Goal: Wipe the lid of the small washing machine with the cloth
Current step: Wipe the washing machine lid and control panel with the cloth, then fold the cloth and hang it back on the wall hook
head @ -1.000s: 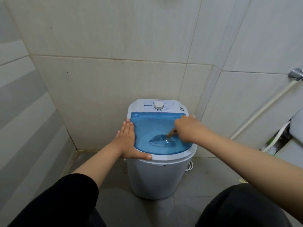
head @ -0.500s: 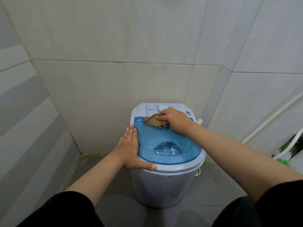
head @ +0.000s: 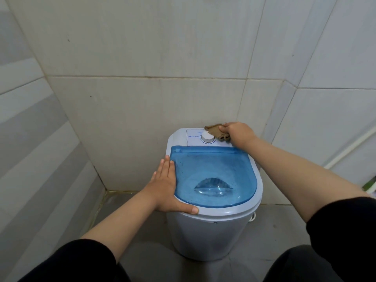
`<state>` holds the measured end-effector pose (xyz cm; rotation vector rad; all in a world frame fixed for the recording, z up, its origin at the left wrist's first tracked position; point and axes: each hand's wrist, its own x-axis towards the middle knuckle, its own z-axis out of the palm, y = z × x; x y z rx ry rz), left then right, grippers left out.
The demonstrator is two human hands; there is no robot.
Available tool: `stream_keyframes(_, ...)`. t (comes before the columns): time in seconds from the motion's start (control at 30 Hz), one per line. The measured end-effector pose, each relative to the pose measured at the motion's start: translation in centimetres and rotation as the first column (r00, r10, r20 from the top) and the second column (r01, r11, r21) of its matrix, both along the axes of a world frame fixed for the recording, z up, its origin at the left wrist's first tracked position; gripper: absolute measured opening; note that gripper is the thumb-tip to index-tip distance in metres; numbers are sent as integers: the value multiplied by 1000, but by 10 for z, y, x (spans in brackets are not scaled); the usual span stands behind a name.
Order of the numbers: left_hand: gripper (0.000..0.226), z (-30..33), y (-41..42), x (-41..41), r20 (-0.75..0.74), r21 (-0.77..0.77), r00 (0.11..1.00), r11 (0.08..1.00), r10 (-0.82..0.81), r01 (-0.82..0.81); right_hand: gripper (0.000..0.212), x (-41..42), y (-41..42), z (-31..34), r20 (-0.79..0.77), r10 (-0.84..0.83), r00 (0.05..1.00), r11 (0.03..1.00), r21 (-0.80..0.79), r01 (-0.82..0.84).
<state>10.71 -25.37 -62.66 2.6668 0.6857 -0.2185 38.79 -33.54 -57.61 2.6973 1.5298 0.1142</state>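
— Markings? 
— Blue logo on the white control panel (head: 198,137), beside the dial (head: 208,137); lettering too small to read.
— Hands? 
— Right hand (head: 239,134) clenches the brown cloth (head: 216,132) on the panel, behind the blue lid (head: 213,169). Left hand (head: 165,189) lies flat, fingers released, on the washing machine (head: 211,231) rim.

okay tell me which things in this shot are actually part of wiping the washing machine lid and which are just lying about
Part of the job:
- blue lid
- brown cloth, in the grip of the right hand, now on the white control panel beside the dial
- left hand, flat on the washing machine rim

Just lying about:
- white pipe on the right wall
- green item at the right edge, unclear
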Motion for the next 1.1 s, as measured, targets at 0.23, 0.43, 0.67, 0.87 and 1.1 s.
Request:
stream_keyframes(0.23,152,1,0,0,-4,11,1000,1000,4,-4,35,-9,10,14,112,-30,993,991,-128,44)
stream_keyframes(0.43,160,2,0,0,-27,0,999,1000,16,-16,33,-25,-27,7,118,43,992,973,-231,-15)
stream_keyframes(0.67,153,12,-3,0,-90,31,995,999,39,-36,32,-36,-73,55,-315,-148,937,967,-246,70)
stream_keyframes(0.87,111,51,-8,12,193,-257,964,957,185,-132,18,-56,-93,85,-901,-79,427,972,25,233)
stream_keyframes(1.1,36,108,-28,49,161,-882,883,466,441,-71,20,-62,-89,86,-979,201,-18,893,176,414)
